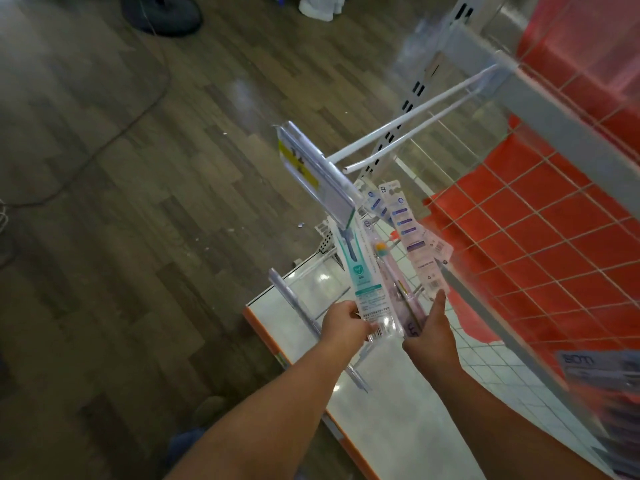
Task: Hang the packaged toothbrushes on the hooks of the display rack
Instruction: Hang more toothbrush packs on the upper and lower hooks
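Left hand (344,322) grip: fingers curled around the bottom of a teal-and-clear toothbrush pack (363,278). Right hand (431,332) grip: clamped on the foot of a pinkish pack (398,285), forefinger straight, touching a white pack (420,244) with purple labels. All packs stand upright, fanned, just beneath the hook (412,131). The hook's white twin prongs end free beside a tilted price-tag holder (318,174). Wire grid panel (540,237) close on the right; white shelf (391,420) below; wooden floor (121,202) open to the left.

A glossy white shelf (408,441) with an orange front edge runs through the lower centre of the frame; nothing can be made out lying directly on it. Around it lies wood-patterned floor (138,237).
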The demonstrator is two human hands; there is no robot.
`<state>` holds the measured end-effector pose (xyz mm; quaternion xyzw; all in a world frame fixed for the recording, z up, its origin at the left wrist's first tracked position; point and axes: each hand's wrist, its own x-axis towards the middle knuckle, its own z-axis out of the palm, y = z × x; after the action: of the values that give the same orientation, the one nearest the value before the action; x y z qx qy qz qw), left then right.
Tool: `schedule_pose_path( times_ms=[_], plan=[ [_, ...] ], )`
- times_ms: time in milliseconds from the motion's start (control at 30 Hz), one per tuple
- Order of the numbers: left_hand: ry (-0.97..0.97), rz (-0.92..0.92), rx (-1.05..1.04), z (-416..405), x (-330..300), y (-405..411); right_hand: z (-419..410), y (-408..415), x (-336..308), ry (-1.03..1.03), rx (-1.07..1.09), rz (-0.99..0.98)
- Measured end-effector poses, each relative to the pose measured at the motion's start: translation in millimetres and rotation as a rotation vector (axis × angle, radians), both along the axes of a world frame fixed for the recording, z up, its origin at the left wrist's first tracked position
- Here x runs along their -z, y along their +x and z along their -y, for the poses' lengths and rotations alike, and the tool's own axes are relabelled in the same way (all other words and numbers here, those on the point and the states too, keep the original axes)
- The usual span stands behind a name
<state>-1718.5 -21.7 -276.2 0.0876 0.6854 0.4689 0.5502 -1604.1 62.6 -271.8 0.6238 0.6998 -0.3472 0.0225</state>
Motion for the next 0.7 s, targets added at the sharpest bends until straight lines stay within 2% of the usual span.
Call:
schedule_pose_path(
  times_ms=[233, 367, 500, 700],
  plan=[
    [0.027, 0.016, 0.096, 29, -31, -5, 29, 2, -30, 0.067, 0.043, 0.070],
    [0.065, 0.006, 0.240, 58, -53, -16, 58, 10, -52, 0.130, 0.036, 0.174],
    [0.093, -0.045, 0.400, 92, -75, -20, 100, 15, -80, 0.130, 0.074, 0.141],
    [0.173, -0.150, 0.529, 131, -113, -19, 157, 23, -112, 0.147, 0.176, 0.087]
  ],
)
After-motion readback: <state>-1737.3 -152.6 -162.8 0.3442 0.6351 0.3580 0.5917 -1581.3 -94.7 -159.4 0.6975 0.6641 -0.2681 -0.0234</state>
